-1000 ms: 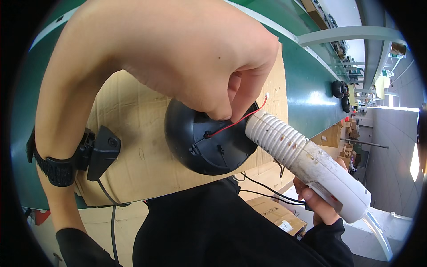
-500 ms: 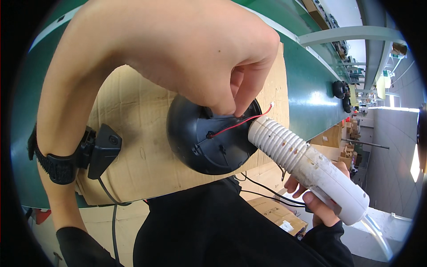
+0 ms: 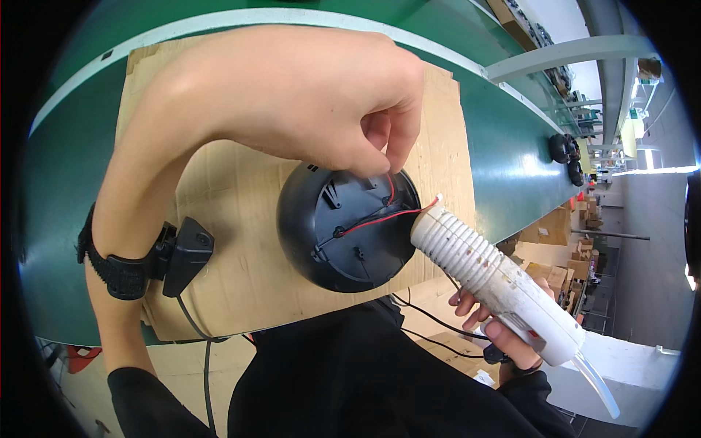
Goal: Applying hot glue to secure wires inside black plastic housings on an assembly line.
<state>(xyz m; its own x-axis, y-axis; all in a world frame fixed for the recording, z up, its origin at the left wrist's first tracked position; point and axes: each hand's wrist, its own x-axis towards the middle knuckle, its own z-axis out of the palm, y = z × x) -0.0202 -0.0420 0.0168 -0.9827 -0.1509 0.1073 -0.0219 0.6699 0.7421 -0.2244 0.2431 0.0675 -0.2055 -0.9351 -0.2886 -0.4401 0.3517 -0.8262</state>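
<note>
A round black plastic shell (image 3: 307, 241) lies with its hollow side up, ribs and small posts showing inside. Thin red and black wires (image 3: 376, 217) cross it, ending in a small white connector (image 3: 439, 198) near the glue gun's front. Over the far rim, my left hand (image 3: 321, 102) is closed, thumb and fingertip pinching a red wire that runs down into the shell. My right hand (image 3: 504, 328), partly hidden, wraps round a stained white hot glue gun (image 3: 504, 281). A clear glue stick (image 3: 597, 383) sticks out of its back. Its ribbed front lies at the shell's right edge, hiding the nozzle.
Beneath the shell, a cardboard sheet (image 3: 241, 285) covers part of the green bench (image 3: 511, 164). A black camera (image 3: 191, 252) is strapped to my left wrist, its cable trailing down. More black round parts (image 3: 564, 148) sit farther along. Cardboard boxes (image 3: 551, 226) stand beyond the bench.
My left fingertips have come up off the shell's inside and slightly left, and the red wire between them now shows. The glue gun stays at the shell's right edge.
</note>
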